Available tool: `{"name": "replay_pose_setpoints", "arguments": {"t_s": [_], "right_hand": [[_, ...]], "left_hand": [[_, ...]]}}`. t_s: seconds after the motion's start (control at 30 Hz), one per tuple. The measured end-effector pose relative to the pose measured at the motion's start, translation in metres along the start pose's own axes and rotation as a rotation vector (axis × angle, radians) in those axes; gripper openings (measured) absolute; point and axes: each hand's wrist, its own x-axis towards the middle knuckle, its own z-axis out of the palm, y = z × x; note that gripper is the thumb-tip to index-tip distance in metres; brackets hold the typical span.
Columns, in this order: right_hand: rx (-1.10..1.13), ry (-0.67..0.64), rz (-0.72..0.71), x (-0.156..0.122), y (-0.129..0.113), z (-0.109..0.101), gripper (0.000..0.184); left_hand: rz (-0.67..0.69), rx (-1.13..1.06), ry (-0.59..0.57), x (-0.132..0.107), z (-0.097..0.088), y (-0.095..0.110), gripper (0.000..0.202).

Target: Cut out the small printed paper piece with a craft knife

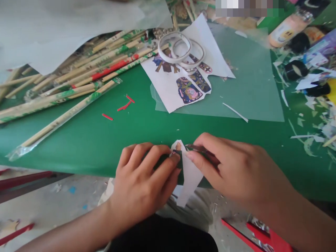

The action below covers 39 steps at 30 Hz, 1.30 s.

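At six o'clock on the green table (99, 140), the left hand (143, 178) curls down on a paper cutout (190, 175), steadying it at the edge. The right hand (236, 168) pinches a thin tool (201, 149), possibly a knife, against it.

Left hand (143, 175) curled, fingers (168, 165) pinching; right hand (236, 168) palm-down, its fingers pinched close beside.

No text can be read anywhere. The wrappers of the chopsticks (78, 75) carry green and red print, too small and blurred to make out. The label on the orange bottle (285, 29) shows a dark mark that is not legible. The printed sheet (181, 87) bears only coloured figures. The paper cut-out (189, 175) and the slim tool (201, 149) in the right hand (236, 168) show no legible mark.
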Motion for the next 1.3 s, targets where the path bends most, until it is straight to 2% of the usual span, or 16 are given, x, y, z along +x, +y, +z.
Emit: {"name": "replay_pose_setpoints", "arguments": {"t_s": [0.1,0.23,0.4,0.53,1.3], "right_hand": [[-0.001,-0.053,0.053,-0.006,-0.004,0.005,0.024],[0.052,-0.113,0.061,-0.009,0.001,0.005,0.024],[-0.121,-0.038,-0.141,-0.003,0.014,0.005,0.035],[-0.172,-0.018,-0.208,0.001,0.017,0.009,0.035],[-0.212,-0.05,-0.221,0.001,0.014,0.007,0.029]], "left_hand": [[-0.018,-0.023,-0.018,0.001,0.001,0.001,0.015],[0.073,-0.047,-0.1,-0.003,-0.001,-0.004,0.026],[0.079,-0.034,-0.116,-0.006,-0.002,-0.007,0.032],[0.069,-0.025,-0.125,-0.004,-0.001,-0.006,0.033],[0.061,-0.029,-0.122,-0.002,-0.002,-0.006,0.034]]}}
